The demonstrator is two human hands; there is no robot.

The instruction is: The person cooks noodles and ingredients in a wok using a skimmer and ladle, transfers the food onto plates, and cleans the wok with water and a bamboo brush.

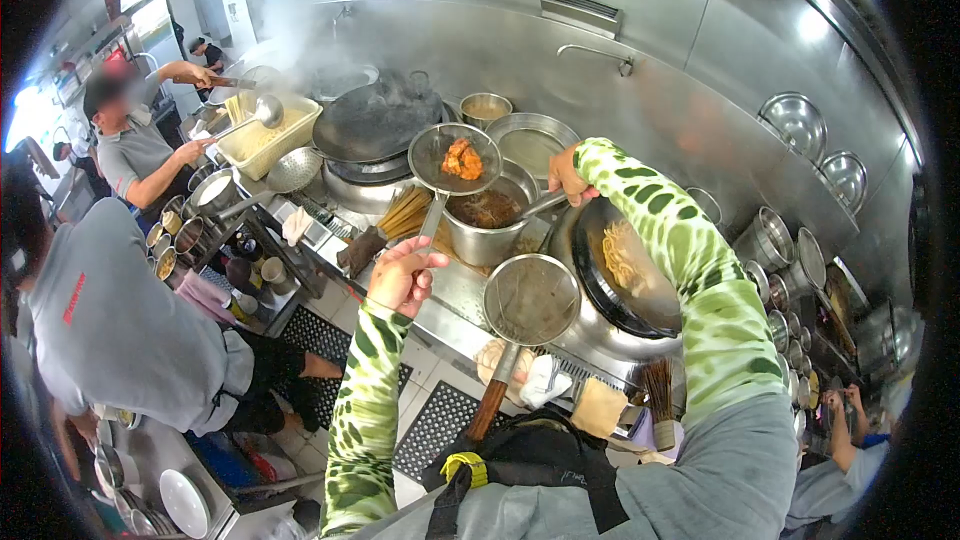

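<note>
two grips are taken: my left grip is wrapped around the handle of the strainer, and my right grip is clenched on a steel handle that slopes down and left from it into the pot. the strainer's bowl is up ahead of my left grip, by the pot's far left edge; i cannot tell whether it touches the rim. orange-red pieces lie in its mesh.

i judge the strainer light and stiff, yet with its load out at the far end it should feel nose-heavy and want to roll. the handle is the place to hold, well back from the mesh, which is probably hot. the pieces look soft and slick, likely to slide if the bowl tips. the steel handle seems rigid; its end is hidden in dark sauce, so its load is unclear.

below and right of my right grip, a wok has noodles in it, likely soft and slippery. right of my left grip is a second strainer, best taken by its wooden handle, which points toward me.
</note>
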